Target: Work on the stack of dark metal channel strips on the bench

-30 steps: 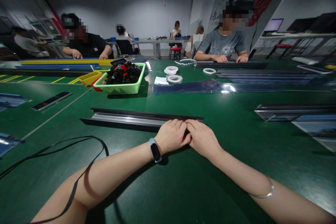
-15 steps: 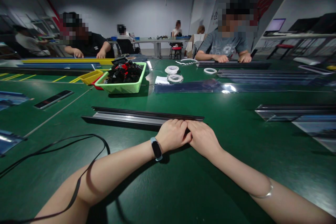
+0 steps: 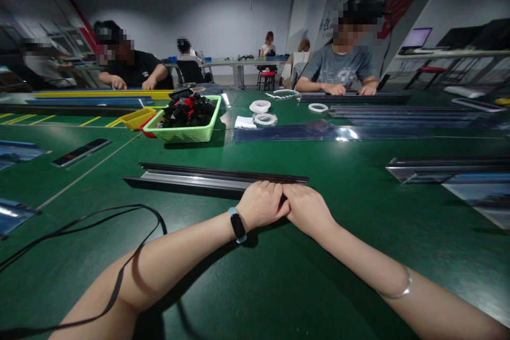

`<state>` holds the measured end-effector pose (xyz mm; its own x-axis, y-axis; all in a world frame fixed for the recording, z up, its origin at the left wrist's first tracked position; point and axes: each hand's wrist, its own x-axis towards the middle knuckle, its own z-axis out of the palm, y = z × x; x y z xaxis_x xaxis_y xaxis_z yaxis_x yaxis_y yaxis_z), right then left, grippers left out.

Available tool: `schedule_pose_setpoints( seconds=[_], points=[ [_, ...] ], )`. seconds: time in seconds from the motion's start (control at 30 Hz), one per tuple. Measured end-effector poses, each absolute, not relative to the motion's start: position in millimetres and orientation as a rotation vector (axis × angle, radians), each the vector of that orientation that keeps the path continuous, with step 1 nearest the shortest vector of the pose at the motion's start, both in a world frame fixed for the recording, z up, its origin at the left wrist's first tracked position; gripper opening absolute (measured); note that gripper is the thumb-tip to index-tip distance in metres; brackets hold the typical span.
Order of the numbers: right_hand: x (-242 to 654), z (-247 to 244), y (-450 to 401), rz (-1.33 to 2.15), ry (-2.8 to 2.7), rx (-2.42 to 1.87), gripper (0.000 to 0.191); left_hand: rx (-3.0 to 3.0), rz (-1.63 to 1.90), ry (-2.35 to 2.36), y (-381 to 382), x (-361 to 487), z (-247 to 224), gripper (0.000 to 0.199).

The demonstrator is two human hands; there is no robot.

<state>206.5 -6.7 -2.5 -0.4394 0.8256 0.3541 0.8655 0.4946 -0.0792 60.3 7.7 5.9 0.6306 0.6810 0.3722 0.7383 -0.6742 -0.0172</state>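
A long black channel-shaped profile [image 3: 191,179] with a silvery inner face lies across the green table [image 3: 255,287]. My left hand [image 3: 263,203], with a dark band on its wrist, is curled over the near edge of the profile's right part. Right beside it, my right hand [image 3: 306,207] is closed on the profile's right end. The two hands touch at the thumbs and forefingers. Their fingertips are hidden behind the knuckles and inside the channel.
Beyond the profile stand a green basket [image 3: 187,134] of black and red parts and a yellow tray [image 3: 137,118]. White tape rolls [image 3: 265,119] and a clear sheet [image 3: 287,133] lie behind. A phone [image 3: 82,152] and black cable [image 3: 115,207] are left. Two people work opposite.
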Motion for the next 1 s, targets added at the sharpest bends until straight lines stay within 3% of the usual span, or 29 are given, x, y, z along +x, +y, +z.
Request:
schedule_pose_setpoints(
  seconds=[0.43, 0.77, 1.0],
  points=[
    [210.0, -2.1, -6.4, -0.218, -2.390, -1.258, 0.017, -2.619, -0.511, -1.215, 8.5, 55.7, 6.2, 0.040],
    [205.0, 0.3, -7.0, -0.186, -2.415, -1.372, 0.013, -2.708, -0.552, -1.139, 7.2, 50.7, 6.9, 0.032],
    [209.8, -1.2, -6.3, -0.175, -2.378, -1.357, 0.023, -2.702, -0.519, -1.154, 9.4, 54.6, 8.5, 0.036]
  ],
)
